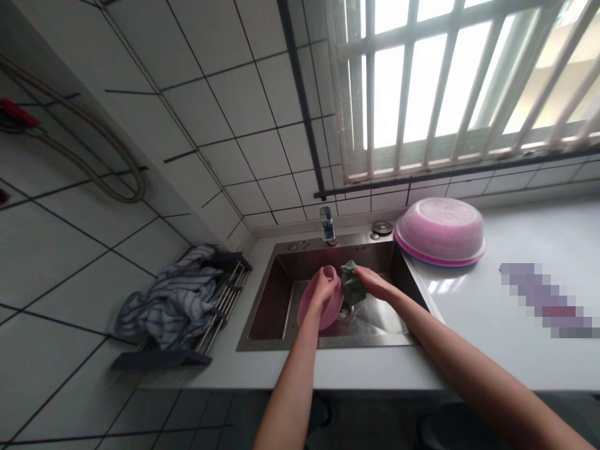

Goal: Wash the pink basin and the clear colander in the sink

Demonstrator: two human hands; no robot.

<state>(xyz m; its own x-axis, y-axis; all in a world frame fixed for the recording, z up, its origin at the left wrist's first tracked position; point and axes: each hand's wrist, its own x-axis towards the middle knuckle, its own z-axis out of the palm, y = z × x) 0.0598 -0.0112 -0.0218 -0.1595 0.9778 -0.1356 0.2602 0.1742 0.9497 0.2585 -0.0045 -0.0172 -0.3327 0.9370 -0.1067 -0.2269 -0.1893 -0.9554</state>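
Over the steel sink (262,312), my left hand (325,285) grips the rim of a pink plastic basket (313,300), a shallow colander by its look, tilted on its side. My fingers hide part of its upper edge. Just to the right, my right hand (372,281) pinches a crumpled green cloth (353,286), which hangs down beside the basket above the drain (345,312). Behind both hands, the faucet (327,223) rises from the sink's back rim. I cannot tell whether water is running.
Upturned pink basins (440,230) stand on the counter (487,350) right of the sink. A striped cloth (180,297) lies heaped on a metal-barred rack (225,306) at left. A drain plug (382,228) sits behind the sink. A barred window (431,94) is above; a hose (112,187) hangs at left.
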